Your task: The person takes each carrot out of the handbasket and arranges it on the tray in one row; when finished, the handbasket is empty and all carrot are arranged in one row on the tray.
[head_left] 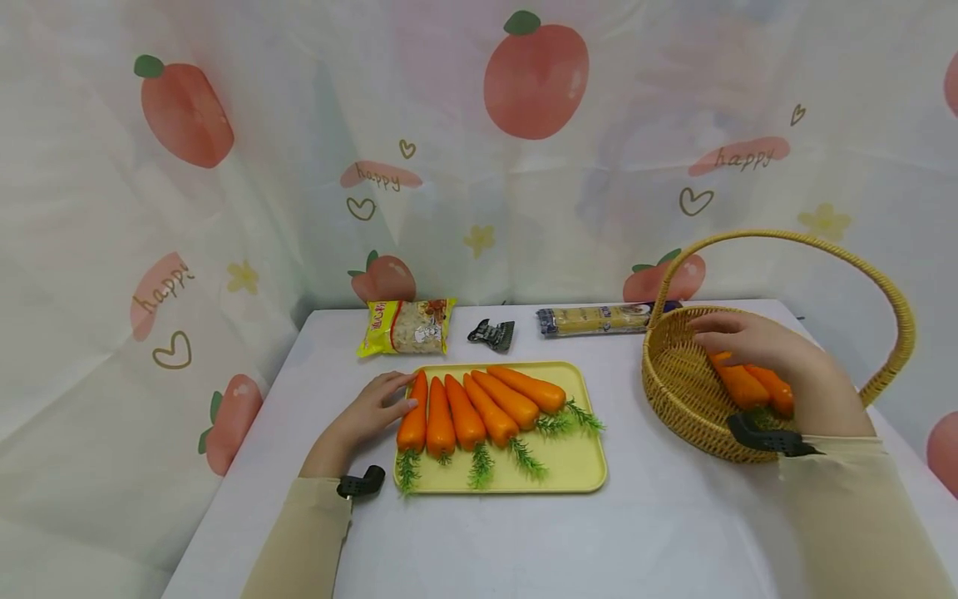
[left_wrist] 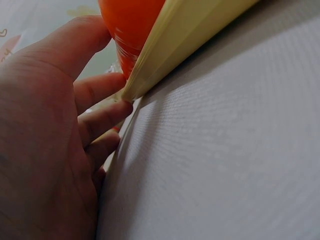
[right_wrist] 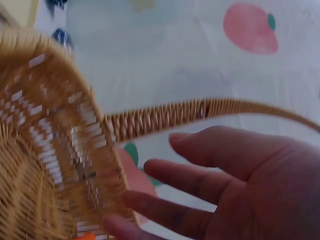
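Observation:
A row of several orange carrots (head_left: pixel 466 409) with green tops lies fanned out on a yellow tray (head_left: pixel 554 468). My left hand (head_left: pixel 377 408) is at the tray's left edge, beside the leftmost carrot (head_left: pixel 414 424); in the left wrist view its fingers are extended against the tray rim and the thumb is near the carrot. My right hand (head_left: pixel 756 341) hangs over the wicker basket (head_left: pixel 677 391), holding nothing. Its fingers look loosely extended in the right wrist view, near the basket rim and below the handle (right_wrist: pixel 165 117). More carrots (head_left: pixel 741 384) lie inside the basket, partly hidden by the hand.
Along the back of the table are a yellow food packet (head_left: pixel 410 327), a small dark packet (head_left: pixel 494 334) and a long pack of noodles (head_left: pixel 595 319). The basket's tall handle (head_left: pixel 793 236) arches over the right side. Printed cloth (head_left: pixel 449 225) hangs behind.

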The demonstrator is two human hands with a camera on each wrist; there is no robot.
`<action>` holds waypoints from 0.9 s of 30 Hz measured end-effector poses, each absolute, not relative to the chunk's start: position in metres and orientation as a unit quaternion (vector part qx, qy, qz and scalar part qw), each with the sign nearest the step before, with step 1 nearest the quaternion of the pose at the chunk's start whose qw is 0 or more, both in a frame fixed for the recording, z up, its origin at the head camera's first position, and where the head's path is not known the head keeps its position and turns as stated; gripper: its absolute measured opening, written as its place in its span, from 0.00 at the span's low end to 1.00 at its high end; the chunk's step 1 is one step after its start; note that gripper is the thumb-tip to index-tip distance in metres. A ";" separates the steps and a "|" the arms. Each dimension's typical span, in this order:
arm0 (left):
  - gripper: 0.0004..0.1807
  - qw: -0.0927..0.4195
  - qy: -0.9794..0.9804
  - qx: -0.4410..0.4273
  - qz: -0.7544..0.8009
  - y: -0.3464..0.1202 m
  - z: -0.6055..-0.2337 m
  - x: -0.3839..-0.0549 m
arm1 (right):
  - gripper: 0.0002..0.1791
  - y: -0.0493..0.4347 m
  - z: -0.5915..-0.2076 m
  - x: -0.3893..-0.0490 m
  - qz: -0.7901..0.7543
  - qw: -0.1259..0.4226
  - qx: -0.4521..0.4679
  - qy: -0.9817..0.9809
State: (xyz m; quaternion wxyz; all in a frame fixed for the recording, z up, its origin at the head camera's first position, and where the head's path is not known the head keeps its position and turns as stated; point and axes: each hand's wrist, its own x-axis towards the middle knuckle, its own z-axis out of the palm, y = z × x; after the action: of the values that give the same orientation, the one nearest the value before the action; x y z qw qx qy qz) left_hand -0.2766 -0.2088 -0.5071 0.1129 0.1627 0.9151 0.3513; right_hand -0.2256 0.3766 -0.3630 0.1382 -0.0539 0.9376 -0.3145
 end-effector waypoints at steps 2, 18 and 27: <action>0.36 0.115 0.915 0.161 0.352 -0.209 -0.507 -0.277 | 0.37 0.390 -0.367 -0.225 -0.320 0.153 -0.038 0.934; 0.36 0.119 0.914 0.157 0.353 -0.208 -0.507 -0.276 | 0.37 0.432 -0.390 -0.225 -0.340 0.210 0.017 0.917; 0.36 0.118 0.915 0.160 0.351 -0.208 -0.504 -0.276 | 0.41 0.430 -0.388 -0.228 -0.312 0.242 0.002 0.919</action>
State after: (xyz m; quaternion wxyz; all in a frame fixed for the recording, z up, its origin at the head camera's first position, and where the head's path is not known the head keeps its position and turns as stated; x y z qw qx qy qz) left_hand -0.2756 -0.2077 -0.5038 0.1176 0.1604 0.9151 0.3507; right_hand -0.2282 0.4296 -0.3879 0.2424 0.0018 0.9188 -0.3116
